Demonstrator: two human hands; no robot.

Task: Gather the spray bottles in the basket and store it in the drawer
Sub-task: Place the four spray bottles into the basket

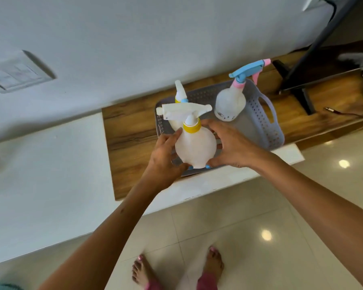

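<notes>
A grey perforated basket (pixel 266 120) rests on a wooden countertop (pixel 132 130). Inside it, at the back right, stands a white spray bottle with a blue and pink trigger (pixel 231 101). Another white bottle (pixel 179 95) stands at the back left, mostly hidden. Over the basket's front left part I hold a round white spray bottle with a yellow collar and white trigger (pixel 195 145). My left hand (pixel 164 160) grips its left side and my right hand (pixel 233 145) its right side. I cannot tell whether its base touches the basket floor.
White cabinet tops (pixel 44 185) lie left of and in front of the wooden counter. A dark stand (pixel 298 80) and a cable (pixel 344 113) are on the counter to the right. A switch plate (pixel 17 74) is on the wall. My bare feet (pixel 176 268) stand on the tiled floor.
</notes>
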